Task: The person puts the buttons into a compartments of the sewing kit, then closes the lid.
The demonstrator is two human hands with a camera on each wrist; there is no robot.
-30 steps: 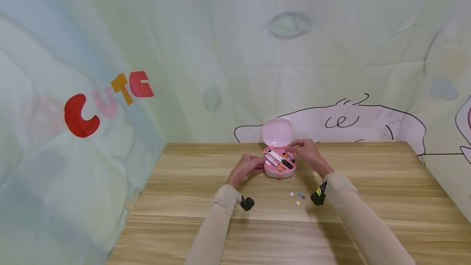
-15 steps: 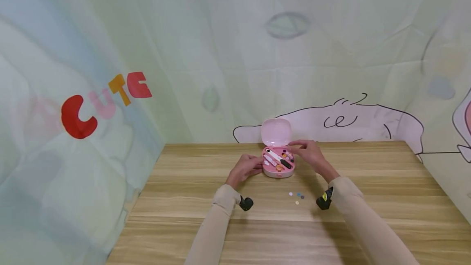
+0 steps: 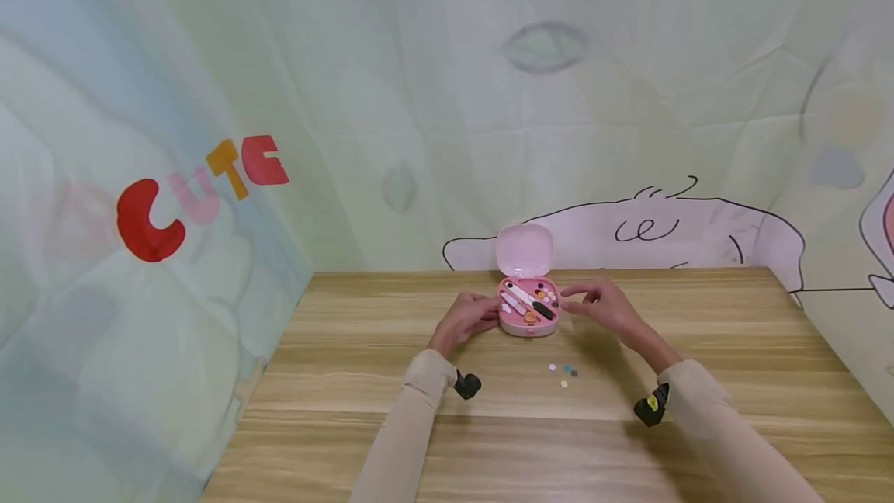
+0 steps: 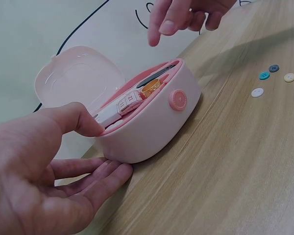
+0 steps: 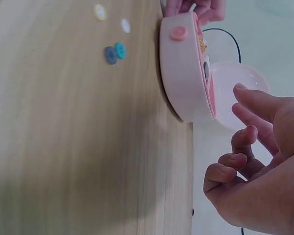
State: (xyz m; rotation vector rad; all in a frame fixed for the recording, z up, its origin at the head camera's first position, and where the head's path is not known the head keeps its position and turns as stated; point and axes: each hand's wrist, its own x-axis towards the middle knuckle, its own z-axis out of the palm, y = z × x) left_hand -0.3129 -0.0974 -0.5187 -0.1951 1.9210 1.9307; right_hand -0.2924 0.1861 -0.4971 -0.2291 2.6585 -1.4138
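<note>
A pink-and-white sewing box [image 3: 528,330] stands on the table with its lid [image 3: 524,251] raised. Inside lie a rolled tape measure [image 4: 130,102], an orange round item [image 4: 151,87], a black-handled tool [image 3: 542,310] and several small buttons. My left hand [image 3: 465,319] grips the box's left side, thumb on the rim and fingers low against the wall. Just off the box's right side, my right hand [image 3: 609,309] holds nothing; its thumb and index finger are extended, and the other fingers are loosely bent [image 5: 264,147].
Several loose buttons lie on the wooden table [image 3: 349,379] in front of the box, among them a teal button [image 4: 264,75], a dark button [image 4: 274,68] and a white button [image 4: 257,92]. A printed cloth backdrop [image 3: 419,99] rises behind the table.
My right hand has drawn back to the right from over the box's button compartment. The left hand stays at the box's side, and the box has not visibly moved.
</note>
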